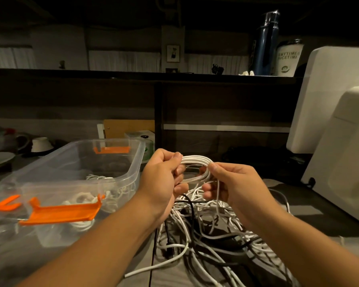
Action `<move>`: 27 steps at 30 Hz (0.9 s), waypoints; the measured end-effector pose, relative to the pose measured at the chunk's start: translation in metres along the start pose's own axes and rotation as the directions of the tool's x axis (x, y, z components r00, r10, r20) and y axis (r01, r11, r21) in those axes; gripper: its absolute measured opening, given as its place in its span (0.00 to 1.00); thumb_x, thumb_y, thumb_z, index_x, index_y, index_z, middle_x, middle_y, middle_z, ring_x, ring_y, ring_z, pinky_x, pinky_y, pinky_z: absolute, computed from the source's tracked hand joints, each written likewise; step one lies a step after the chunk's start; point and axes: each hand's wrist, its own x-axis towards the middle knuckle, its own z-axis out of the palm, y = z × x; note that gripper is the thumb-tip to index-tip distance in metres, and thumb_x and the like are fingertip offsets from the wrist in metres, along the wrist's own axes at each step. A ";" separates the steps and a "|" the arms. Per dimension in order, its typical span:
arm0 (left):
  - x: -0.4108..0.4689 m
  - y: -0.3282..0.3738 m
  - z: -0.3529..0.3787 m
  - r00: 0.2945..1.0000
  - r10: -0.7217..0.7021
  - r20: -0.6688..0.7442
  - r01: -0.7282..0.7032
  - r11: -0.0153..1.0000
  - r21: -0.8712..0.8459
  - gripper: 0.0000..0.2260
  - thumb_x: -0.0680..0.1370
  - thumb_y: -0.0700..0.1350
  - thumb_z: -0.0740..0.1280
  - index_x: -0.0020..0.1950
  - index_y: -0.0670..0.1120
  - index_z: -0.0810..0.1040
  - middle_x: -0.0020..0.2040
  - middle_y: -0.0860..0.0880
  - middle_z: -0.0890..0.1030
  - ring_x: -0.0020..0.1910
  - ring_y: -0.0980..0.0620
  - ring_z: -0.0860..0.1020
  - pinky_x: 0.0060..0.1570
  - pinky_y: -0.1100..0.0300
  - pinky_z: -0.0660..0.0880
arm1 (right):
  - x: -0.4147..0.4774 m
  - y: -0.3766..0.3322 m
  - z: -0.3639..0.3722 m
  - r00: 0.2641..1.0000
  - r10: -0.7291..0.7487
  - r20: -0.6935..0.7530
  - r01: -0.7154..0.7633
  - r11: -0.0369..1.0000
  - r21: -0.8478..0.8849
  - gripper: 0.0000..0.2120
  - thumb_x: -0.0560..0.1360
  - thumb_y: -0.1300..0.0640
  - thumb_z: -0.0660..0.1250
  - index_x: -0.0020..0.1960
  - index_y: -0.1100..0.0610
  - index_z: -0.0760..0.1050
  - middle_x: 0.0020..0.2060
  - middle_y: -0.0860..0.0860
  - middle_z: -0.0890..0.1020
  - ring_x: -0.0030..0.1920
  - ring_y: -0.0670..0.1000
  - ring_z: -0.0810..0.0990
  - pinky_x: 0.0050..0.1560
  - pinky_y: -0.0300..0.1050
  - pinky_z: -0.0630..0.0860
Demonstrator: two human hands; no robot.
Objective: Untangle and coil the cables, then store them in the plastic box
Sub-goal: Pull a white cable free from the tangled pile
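On my left the clear plastic box (135,168) sits open on the grey table (13,262), its orange latch (60,213) folded down over the near wall and a few coiled white cables (85,198) lying on its floor. Its right wall stands just beside my left wrist, so there is little room on that side. My left hand (162,177) is curled round one end of a white cable coil (197,162), held up above the table near the box's far right corner. The coil is a flattened oval of several loops, its long axis running left to right between my hands. My right hand (234,187) pinches the other end, where the loops bend round, and a loose white strand drops from it into the tangle of cables (205,235), white with some black, heaped on the table under both forearms. Farther right a large white appliance (340,162) leans in and walls off that edge, and a dark partition (216,104) closes the back.
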 end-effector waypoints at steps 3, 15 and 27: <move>-0.002 0.005 -0.001 0.999 0.005 0.037 -0.007 0.998 0.065 0.09 0.84 0.39 0.59 0.44 0.43 0.68 0.30 0.50 0.67 0.27 0.55 0.60 0.25 0.63 0.58 | 0.005 -0.005 -0.009 0.999 -0.030 -0.041 0.026 0.994 -0.110 0.15 0.82 0.56 0.64 0.44 0.59 0.85 0.33 0.54 0.80 0.26 0.47 0.69 0.23 0.38 0.64; -0.005 0.009 0.003 0.999 0.010 0.051 -0.007 0.997 -0.076 0.09 0.85 0.39 0.58 0.44 0.42 0.68 0.29 0.51 0.67 0.28 0.55 0.60 0.26 0.63 0.59 | 0.001 0.009 -0.002 0.983 -0.039 0.178 0.164 0.618 -0.769 0.11 0.80 0.46 0.67 0.46 0.50 0.84 0.37 0.53 0.85 0.32 0.54 0.79 0.36 0.55 0.76; 0.005 -0.005 0.001 0.993 0.015 -0.116 -0.001 0.993 0.117 0.07 0.86 0.41 0.58 0.48 0.43 0.68 0.31 0.50 0.67 0.26 0.57 0.61 0.25 0.63 0.60 | -0.006 0.001 -0.003 0.732 -0.442 0.518 0.586 0.020 -0.810 0.12 0.79 0.47 0.62 0.50 0.47 0.84 0.51 0.44 0.76 0.46 0.44 0.74 0.39 0.42 0.76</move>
